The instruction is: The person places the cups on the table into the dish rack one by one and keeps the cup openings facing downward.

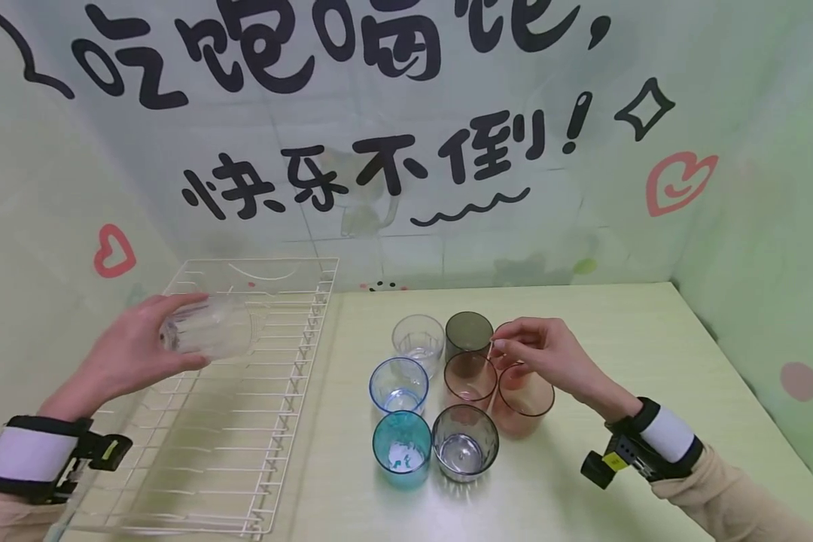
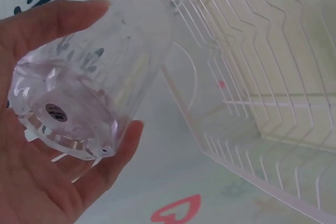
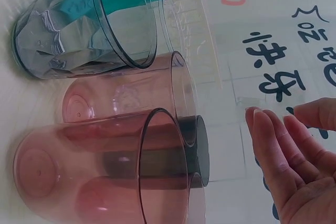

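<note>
My left hand [image 1: 132, 350] grips a clear drinking glass [image 1: 226, 327] by its base end, over the white wire rack [image 1: 264, 259]. The glass lies sideways, its mouth pointing right. In the left wrist view its faceted bottom [image 2: 60, 98] bears a small dark round sticker. My right hand [image 1: 552, 357] hovers above the rear right of a glass cluster, fingers bent and holding nothing. Beneath and beside it are a pink glass [image 1: 525, 410], a second pink glass [image 1: 470, 380] and a dark olive glass [image 1: 470, 329]. Another rim is mostly hidden behind that hand.
Left of the pink ones stand a clear glass [image 1: 416, 335], a blue-rimmed glass [image 1: 398, 384] and a teal glass [image 1: 402, 455], with a grey glass [image 1: 465, 444] in front. Printed walls enclose the pale table [image 1: 623, 324] behind and at the sides.
</note>
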### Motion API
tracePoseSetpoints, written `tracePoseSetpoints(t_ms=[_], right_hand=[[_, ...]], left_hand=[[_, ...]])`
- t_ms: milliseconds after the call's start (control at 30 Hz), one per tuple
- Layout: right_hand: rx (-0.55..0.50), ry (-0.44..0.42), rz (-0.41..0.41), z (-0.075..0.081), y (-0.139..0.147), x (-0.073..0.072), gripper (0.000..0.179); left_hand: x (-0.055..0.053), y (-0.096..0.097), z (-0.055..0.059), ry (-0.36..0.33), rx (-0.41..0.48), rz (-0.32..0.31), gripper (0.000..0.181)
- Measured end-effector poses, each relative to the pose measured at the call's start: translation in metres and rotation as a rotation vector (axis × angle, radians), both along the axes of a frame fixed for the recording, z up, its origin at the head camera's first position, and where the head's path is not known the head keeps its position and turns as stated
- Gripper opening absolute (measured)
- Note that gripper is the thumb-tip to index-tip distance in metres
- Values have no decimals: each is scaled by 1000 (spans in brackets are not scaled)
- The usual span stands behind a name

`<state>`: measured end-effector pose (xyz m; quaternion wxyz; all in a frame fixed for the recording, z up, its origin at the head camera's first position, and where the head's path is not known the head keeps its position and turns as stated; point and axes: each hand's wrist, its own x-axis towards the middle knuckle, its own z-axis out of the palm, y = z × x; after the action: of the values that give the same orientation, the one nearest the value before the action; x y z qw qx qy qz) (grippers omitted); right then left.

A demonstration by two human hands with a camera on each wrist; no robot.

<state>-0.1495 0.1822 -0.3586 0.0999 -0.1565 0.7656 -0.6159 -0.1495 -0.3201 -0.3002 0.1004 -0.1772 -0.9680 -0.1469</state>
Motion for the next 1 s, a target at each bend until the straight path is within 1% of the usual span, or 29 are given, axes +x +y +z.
tracePoseSetpoints(t_ms=[133,267,400,567,700,833,1000], right_hand=[[-5,8,0,-1,1,0,23],[-18,7,7,-2,2,1,23],[-32,-4,8,-3,4,2,24],[-41,-19,7,-5,4,2,24],[-48,-23,9,-6,4,2,24],[-48,-21,16,-6,4,2,24],[-56,-19,31,-7,5,3,23]], left_hand=[[-3,-12,-7,-91,-53,25,78],[-5,-23,-12,-173,-88,55,77],[-6,-32,-18,-236,-127,76,76],[-8,-40,-26,-283,-190,90,76],[-9,-43,-31,-309,-221,103,74],[-8,-44,-33,-338,-238,118,71],[-10,-46,-34,-400,-265,123,68]])
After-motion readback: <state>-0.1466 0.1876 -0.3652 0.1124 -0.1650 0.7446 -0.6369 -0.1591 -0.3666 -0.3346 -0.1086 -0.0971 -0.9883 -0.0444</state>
